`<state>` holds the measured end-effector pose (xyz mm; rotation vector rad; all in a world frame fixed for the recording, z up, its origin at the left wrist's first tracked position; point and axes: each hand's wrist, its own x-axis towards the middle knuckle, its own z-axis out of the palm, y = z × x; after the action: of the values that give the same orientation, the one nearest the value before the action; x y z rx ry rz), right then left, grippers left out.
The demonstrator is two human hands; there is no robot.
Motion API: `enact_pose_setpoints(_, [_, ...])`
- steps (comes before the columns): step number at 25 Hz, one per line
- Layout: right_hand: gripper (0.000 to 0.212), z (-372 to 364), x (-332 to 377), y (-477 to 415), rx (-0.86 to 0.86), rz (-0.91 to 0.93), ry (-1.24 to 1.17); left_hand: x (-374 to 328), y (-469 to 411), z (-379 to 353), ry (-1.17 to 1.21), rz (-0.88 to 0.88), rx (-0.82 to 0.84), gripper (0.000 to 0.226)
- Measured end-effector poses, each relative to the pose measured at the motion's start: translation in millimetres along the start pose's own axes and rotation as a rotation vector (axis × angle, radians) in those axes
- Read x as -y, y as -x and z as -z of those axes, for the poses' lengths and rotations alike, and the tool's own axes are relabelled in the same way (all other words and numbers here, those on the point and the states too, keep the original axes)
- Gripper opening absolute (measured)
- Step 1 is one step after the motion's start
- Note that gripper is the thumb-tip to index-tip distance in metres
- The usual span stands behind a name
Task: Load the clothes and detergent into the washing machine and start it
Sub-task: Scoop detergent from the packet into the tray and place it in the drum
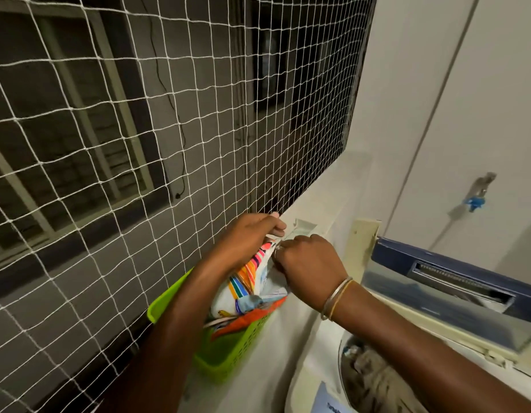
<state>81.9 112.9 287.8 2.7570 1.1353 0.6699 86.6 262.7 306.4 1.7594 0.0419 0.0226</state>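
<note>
A striped white detergent packet [248, 280] stands in a green plastic basket [228, 350] on the ledge beside the net. My left hand [249, 232] pinches the packet's top edge from the left. My right hand [309, 263] grips the same top edge from the right, fingers closed. The top-loading washing machine [317, 368] sits at the lower right with its lid [455, 287] raised. Clothes [368, 371] lie inside the drum.
A white rope net [139, 144] covers the opening on the left, close to my left arm. A white wall with a tap [478, 192] stands behind the machine. An orange packet [252, 317] also sits in the basket.
</note>
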Motion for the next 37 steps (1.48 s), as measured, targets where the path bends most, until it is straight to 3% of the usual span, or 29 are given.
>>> enact_pose_setpoints(6, [0.008, 3.0, -6.0, 3.7, -0.050, -0.036, -0.260, -6.8, 6.9, 1.3, -0.001, 0.001, -0.027, 0.035])
enact_pose_setpoints(9, [0.014, -7.1, 0.0, 5.5, -0.204, -0.022, -0.286, -2.0, 8.6, 5.4, -0.011, 0.004, -0.050, 0.036])
enact_pose_setpoints(20, [0.017, -30.4, 10.2, 11.2, -0.156, -0.048, -0.540, 12.1, 13.6, 8.7, -0.042, -0.076, -0.064, 0.037])
enact_pose_setpoints(24, [0.014, -26.2, 6.6, 5.8, -0.229, -0.064, -0.552, 10.7, 12.5, 8.7, -0.031, -0.072, -0.056, 0.039])
enact_pose_setpoints(28, [0.027, -35.3, 13.5, 8.9, -0.122, -0.031, -0.587, 14.1, 11.2, 8.8, -0.043, -0.072, -0.057, 0.038])
enact_pose_setpoints(31, [0.021, -33.4, 11.4, 11.9, -0.116, -0.040, -0.680, 14.6, 10.7, 8.1, -0.042, -0.081, -0.057, 0.037])
enact_pose_setpoints(37, [0.019, -31.4, 13.6, 2.2, -0.221, -0.089, -0.705, 8.3, 13.3, 7.8, -0.016, -0.094, -0.054, 0.038])
